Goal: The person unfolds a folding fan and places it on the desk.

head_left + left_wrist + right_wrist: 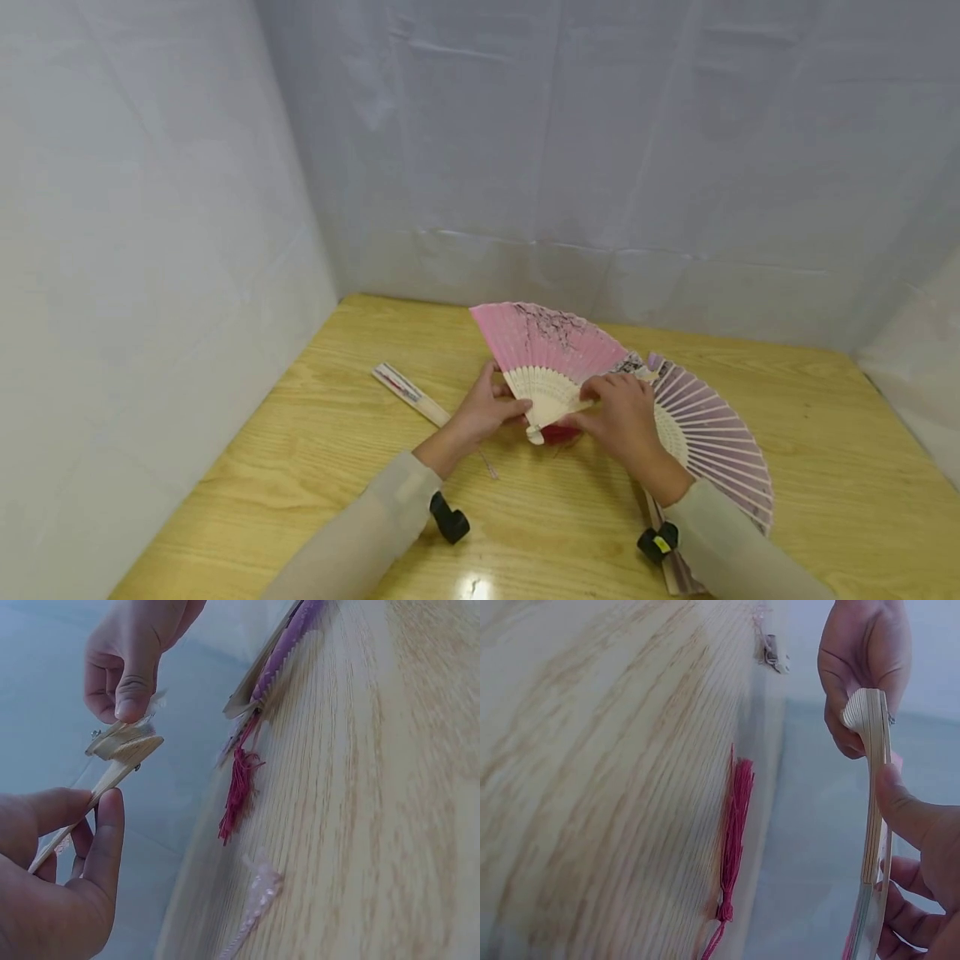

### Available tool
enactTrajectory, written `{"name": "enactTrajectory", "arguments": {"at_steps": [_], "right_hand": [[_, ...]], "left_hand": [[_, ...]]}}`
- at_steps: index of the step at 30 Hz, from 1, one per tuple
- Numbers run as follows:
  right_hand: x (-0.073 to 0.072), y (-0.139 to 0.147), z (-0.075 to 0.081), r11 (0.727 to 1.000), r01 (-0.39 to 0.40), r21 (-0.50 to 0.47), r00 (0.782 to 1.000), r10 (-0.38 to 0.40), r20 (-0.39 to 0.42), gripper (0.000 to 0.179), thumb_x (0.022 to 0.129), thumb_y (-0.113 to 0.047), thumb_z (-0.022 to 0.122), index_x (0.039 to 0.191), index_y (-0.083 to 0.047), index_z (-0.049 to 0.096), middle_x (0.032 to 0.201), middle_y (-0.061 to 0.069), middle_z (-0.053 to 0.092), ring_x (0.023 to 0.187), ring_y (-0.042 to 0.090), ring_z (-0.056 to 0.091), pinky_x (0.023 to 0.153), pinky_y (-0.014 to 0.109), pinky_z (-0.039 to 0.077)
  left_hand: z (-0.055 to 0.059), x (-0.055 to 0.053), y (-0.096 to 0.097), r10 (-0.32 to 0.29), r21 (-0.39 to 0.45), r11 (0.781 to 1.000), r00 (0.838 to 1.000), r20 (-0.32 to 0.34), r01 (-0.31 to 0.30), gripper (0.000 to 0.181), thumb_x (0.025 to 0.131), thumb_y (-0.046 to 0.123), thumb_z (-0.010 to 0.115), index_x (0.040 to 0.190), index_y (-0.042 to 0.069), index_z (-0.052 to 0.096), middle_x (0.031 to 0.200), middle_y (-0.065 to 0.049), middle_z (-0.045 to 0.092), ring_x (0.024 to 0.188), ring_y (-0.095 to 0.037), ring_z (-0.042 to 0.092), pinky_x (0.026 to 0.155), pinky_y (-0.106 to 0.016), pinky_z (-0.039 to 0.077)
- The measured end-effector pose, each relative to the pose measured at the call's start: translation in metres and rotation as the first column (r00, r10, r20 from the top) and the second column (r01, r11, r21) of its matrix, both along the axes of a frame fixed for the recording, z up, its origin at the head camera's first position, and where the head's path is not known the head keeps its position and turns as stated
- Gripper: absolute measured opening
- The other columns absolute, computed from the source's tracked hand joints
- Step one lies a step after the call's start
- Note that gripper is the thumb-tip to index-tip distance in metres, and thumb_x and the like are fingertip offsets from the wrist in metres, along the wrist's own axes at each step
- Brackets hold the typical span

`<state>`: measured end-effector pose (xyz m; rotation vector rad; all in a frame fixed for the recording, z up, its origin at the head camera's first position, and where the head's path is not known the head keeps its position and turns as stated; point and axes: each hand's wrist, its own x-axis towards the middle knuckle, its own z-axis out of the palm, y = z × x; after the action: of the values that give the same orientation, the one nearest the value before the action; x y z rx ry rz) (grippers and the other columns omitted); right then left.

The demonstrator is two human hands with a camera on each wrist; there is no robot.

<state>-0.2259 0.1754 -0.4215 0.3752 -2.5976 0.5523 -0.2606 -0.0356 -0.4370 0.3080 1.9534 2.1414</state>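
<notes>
A pink folding fan (pixel 551 342) with dark blossom branches and pale ribs is held partly spread above the table. My left hand (pixel 480 408) pinches its left outer stick between thumb and fingers. Near the right end of the ribs, my right hand (pixel 622 421) grips the fan, its thumb in front and fingers behind, as the right wrist view shows. In that view the ribs (pixel 874 802) are stacked thickly on that side. The pivot end (pixel 124 742) points down between both hands. Below the fan a red tassel (pixel 735 825) lies on the table.
An open purple fan (pixel 731 442) lies at the right, partly under the right forearm. A closed pale fan (pixel 412 392) lies at the left beside the left hand, with a pale pink tassel (pixel 259 900). White sheeting (pixel 525 167) stands behind the wooden table (pixel 300 467).
</notes>
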Motion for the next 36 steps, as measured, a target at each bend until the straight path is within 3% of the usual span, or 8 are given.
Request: {"name": "enactTrajectory", "arguments": {"at_steps": [11, 18, 23, 29, 36], "right_hand": [[0.002, 0.001, 0.0, 0.999, 0.037, 0.025, 0.999, -0.037, -0.005, 0.043, 0.061, -0.045, 0.088, 0.074, -0.014, 0.063, 0.073, -0.001, 0.062, 0.075, 0.024, 0.054, 0.076, 0.049, 0.038], [0.001, 0.002, 0.0, 0.998, 0.033, 0.049, 0.999, -0.032, -0.027, 0.044, 0.062, -0.048, 0.087, 0.069, -0.013, 0.062, 0.063, -0.002, 0.055, 0.061, 0.017, 0.049, 0.062, 0.04, 0.04], [0.001, 0.001, 0.0, 0.999, 0.008, 0.05, 0.998, -0.005, -0.06, 0.045, 0.06, -0.047, 0.088, 0.063, -0.013, 0.059, 0.057, -0.003, 0.051, 0.052, 0.013, 0.042, 0.05, 0.032, 0.038], [-0.001, -0.003, 0.003, 0.999, 0.016, 0.046, 0.997, -0.013, -0.072, 0.048, 0.061, -0.049, 0.087, 0.062, -0.012, 0.057, 0.057, -0.003, 0.05, 0.051, 0.014, 0.042, 0.049, 0.031, 0.037], [0.001, -0.01, 0.004, 0.998, 0.02, 0.06, 0.998, -0.016, -0.057, 0.048, 0.063, -0.048, 0.087, 0.061, -0.013, 0.054, 0.056, -0.003, 0.047, 0.051, 0.014, 0.04, 0.048, 0.031, 0.034]], "left_hand": [[-0.002, 0.0, -0.001, 0.024, 0.063, 0.998, 1.0, -0.011, -0.023, 0.058, 0.089, -0.011, 0.062, 0.136, 0.005, 0.031, 0.093, -0.014, 0.062, 0.066, -0.017, 0.062, 0.069, -0.035, 0.059], [0.0, 0.002, -0.001, 0.088, 0.085, 0.993, 0.996, -0.011, -0.087, 0.066, 0.089, -0.011, 0.062, 0.142, 0.009, 0.028, 0.094, -0.012, 0.059, 0.068, -0.014, 0.062, 0.072, -0.035, 0.059], [0.0, 0.001, -0.003, 0.11, 0.066, 0.992, 0.993, -0.028, -0.108, 0.068, 0.089, -0.011, 0.062, 0.144, 0.012, 0.028, 0.096, -0.014, 0.059, 0.069, -0.015, 0.061, 0.076, -0.044, 0.058], [0.001, -0.005, -0.006, 0.138, 0.052, 0.99, 0.989, -0.057, -0.135, 0.067, 0.088, -0.011, 0.063, 0.143, 0.011, 0.03, 0.099, -0.017, 0.06, 0.071, -0.017, 0.061, 0.075, -0.042, 0.059], [0.004, -0.009, -0.008, 0.18, 0.069, 0.982, 0.983, -0.039, -0.177, 0.066, 0.089, -0.01, 0.063, 0.141, 0.01, 0.03, 0.099, -0.016, 0.059, 0.072, -0.016, 0.061, 0.077, -0.042, 0.059]]}}
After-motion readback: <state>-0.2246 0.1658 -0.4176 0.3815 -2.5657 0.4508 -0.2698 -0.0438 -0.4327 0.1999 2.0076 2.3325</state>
